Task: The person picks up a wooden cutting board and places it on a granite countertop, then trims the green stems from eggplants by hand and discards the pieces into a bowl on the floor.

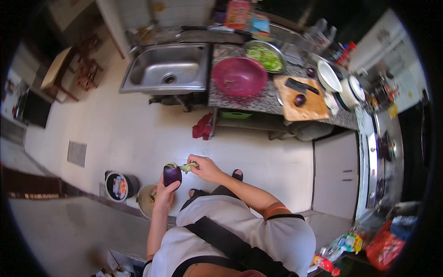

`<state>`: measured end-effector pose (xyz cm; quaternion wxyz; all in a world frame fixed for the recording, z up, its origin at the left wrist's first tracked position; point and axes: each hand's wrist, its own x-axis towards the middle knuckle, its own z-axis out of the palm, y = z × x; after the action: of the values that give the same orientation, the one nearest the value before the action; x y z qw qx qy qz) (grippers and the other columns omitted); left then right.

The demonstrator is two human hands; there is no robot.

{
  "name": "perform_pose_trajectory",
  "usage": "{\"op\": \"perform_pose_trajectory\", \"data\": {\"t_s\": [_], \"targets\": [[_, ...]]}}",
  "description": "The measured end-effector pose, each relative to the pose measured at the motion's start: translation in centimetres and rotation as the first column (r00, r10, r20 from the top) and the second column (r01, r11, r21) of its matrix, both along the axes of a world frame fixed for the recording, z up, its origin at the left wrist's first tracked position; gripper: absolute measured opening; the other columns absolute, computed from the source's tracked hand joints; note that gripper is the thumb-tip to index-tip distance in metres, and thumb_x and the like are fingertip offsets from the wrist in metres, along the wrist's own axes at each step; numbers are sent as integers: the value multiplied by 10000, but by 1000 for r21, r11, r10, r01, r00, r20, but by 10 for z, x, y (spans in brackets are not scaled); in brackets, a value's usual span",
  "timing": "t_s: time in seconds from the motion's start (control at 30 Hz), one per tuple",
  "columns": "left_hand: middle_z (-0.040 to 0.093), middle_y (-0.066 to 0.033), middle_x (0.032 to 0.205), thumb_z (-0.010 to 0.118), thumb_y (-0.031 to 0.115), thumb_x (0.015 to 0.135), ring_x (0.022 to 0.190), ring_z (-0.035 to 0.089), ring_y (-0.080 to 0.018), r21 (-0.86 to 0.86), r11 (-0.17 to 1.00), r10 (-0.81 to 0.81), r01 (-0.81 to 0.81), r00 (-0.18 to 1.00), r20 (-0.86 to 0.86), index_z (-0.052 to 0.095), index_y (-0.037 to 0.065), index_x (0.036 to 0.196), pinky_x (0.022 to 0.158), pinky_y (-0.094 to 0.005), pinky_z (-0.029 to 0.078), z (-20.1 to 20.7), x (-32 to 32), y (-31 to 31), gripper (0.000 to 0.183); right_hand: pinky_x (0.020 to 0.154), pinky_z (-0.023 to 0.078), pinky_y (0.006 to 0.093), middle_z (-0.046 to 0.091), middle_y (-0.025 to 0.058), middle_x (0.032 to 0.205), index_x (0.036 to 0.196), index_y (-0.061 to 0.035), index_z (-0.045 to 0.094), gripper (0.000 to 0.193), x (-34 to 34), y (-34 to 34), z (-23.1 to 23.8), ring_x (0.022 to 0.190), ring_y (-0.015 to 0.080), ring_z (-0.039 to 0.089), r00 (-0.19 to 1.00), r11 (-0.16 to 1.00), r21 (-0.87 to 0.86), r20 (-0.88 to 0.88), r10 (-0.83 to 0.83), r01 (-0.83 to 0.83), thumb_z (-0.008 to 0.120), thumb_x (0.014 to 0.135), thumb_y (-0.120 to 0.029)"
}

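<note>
My left hand is wrapped round a dark purple eggplant, held upright in front of my body, with pale green flesh or calyx showing at its top. Pinched in my right hand, just beside the eggplant's top, is its green stem cap. The cap looks torn mostly away, and I cannot tell whether it still touches the fruit. On the counter, a wooden cutting board carries a black-handled knife and a second round purple piece, apparently eggplant.
Below my left hand stand a beige bin with scraps and a black bucket. A steel sink, a pink basin and a bowl of cut green vegetables line the counter. The stove is at right.
</note>
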<state>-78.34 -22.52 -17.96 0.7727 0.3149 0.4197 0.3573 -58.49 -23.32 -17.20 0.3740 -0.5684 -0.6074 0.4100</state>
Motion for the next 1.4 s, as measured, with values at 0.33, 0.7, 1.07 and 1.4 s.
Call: {"op": "perform_pose_trajectory", "data": {"t_s": [0.33,0.7,1.07,1.4], "targets": [[496,-63,1044,673,193,727,921,507,-161,-91,939,-338,331,938,-78,398,53,1143,799,-314,431,-11,295,-4,518,528,390,221,517,21,661,935,-53,502,140,251,-129,-27,585,66,456,779,804,-97,-200,-594,587,521,798,-80],[532,-80,897,764,253,614,774,499,-156,333,787,-276,519,779,-563,448,-13,1062,679,-277,419,-70,555,78,609,575,401,201,562,15,768,920,-30,505,119,397,-183,-30,644,57,478,487,537,-174,-260,-834,826,529,805,-46],[488,-197,1069,758,365,561,1014,461,-336,462,427,-116,777,554,-825,482,33,1121,899,-380,367,-95,676,134,708,559,416,252,575,72,734,916,-13,529,141,545,-105,11,611,120,503,480,469,132,-65,-875,873,571,799,-81],[557,-38,878,679,105,727,747,525,-97,479,556,-632,679,720,-287,561,42,964,654,-223,449,-5,701,97,272,577,432,327,560,114,729,868,-43,529,113,595,-26,10,628,242,556,634,664,287,203,-746,690,574,777,-94]]}}
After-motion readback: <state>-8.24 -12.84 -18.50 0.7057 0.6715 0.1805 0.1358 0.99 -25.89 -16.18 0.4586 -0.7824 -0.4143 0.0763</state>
